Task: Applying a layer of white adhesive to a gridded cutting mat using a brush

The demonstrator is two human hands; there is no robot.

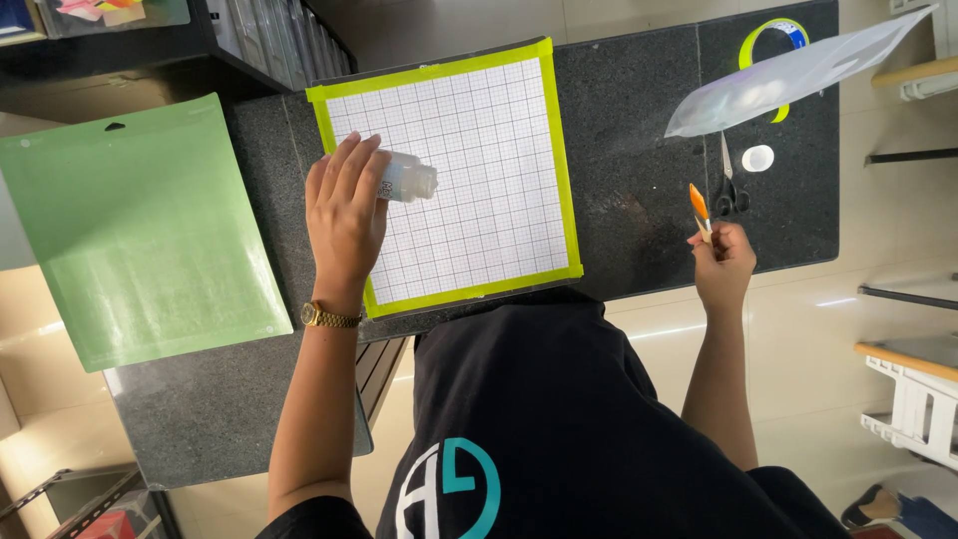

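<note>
Dark speckled bench (639,110) carries a gridded cutting mat (479,200) edged in yellow-green. Your left hand (344,215) closes its grip around a small clear bottle (407,180) over the mat; your right hand (723,265) pinches an orange-tipped brush (700,207) near the scissors (730,185).

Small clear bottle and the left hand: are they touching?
Touching. The head view shows the left hand with its fingers wrapped round the small clear bottle, held tilted over the gridded cutting mat.
</note>
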